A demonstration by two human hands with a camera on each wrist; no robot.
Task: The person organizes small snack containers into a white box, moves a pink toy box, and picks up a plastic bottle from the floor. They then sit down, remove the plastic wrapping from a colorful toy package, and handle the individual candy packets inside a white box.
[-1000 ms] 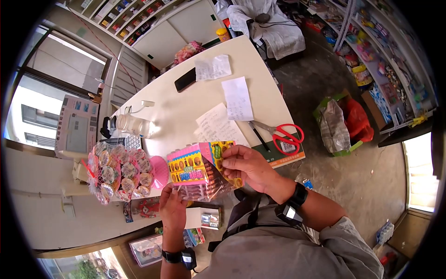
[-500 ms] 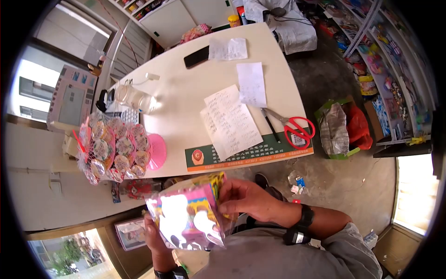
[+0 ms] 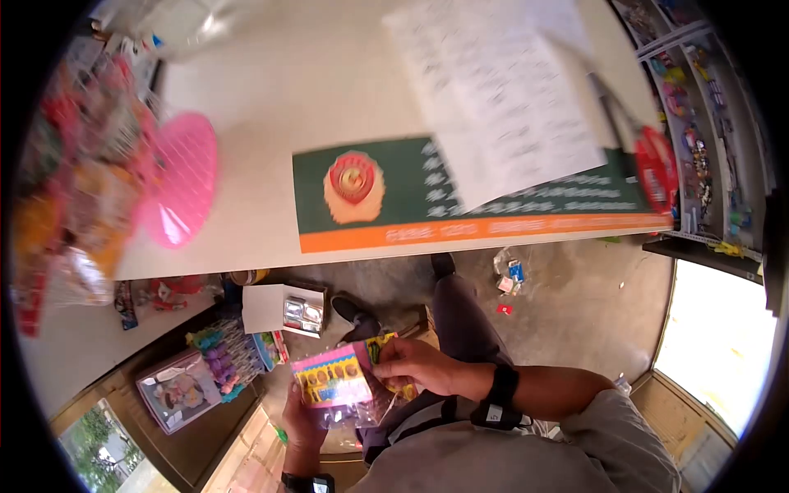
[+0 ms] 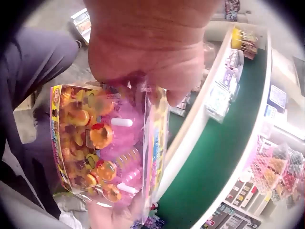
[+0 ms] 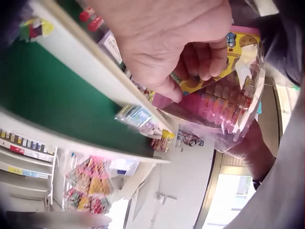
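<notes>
A pink and yellow package (image 3: 335,380) in clear plastic is held above the lap, below the table's front edge. My left hand (image 3: 303,417) grips its left side, the thumb in front. My right hand (image 3: 419,366) pinches the yellow flap at the upper right corner with curled fingers. Through the clear side in the left wrist view, orange and pink pieces (image 4: 101,136) show inside the package. From the right wrist view, my right hand (image 5: 167,43) has thumb and fingers at the yellow flap (image 5: 243,43), over a row of pink pieces (image 5: 224,107).
Papers (image 3: 509,107) and red-handled scissors (image 3: 655,168) lie on the table (image 3: 271,107), near a green and orange printed strip (image 3: 403,234). Net-bagged goods (image 3: 90,164) and a pink disc (image 3: 179,181) are at the left. An opened box (image 3: 283,310) sits below the table.
The head view has tipped down and nearer the table edge. Both hands have lowered the package toward the lap, still holding it.
</notes>
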